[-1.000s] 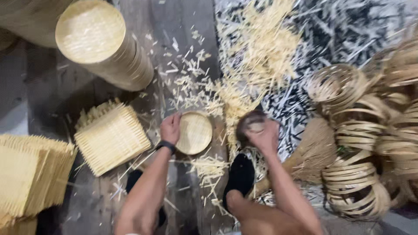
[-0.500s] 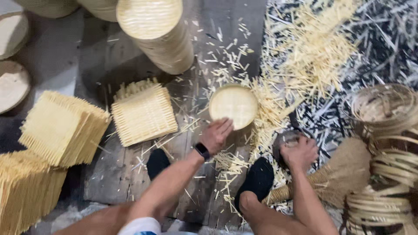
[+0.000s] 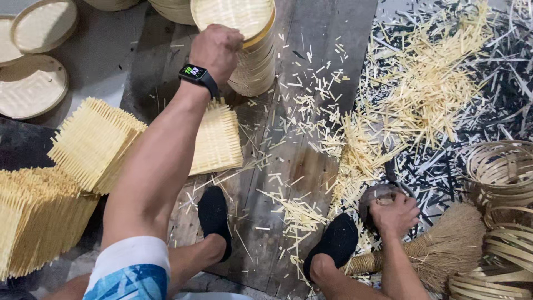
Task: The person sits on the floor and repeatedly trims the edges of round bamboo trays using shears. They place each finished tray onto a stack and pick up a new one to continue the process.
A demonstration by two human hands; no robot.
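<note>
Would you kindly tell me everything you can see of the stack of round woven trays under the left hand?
The stack is a tall column of round, shallow trays of pale woven bamboo, each with a thin rim band. It stands on the dark wooden floor at the top of the view and leans slightly. The top tray faces up and shows its woven mesh. The left hand rests closed on its near rim. A square woven mat lies at its base.
</note>
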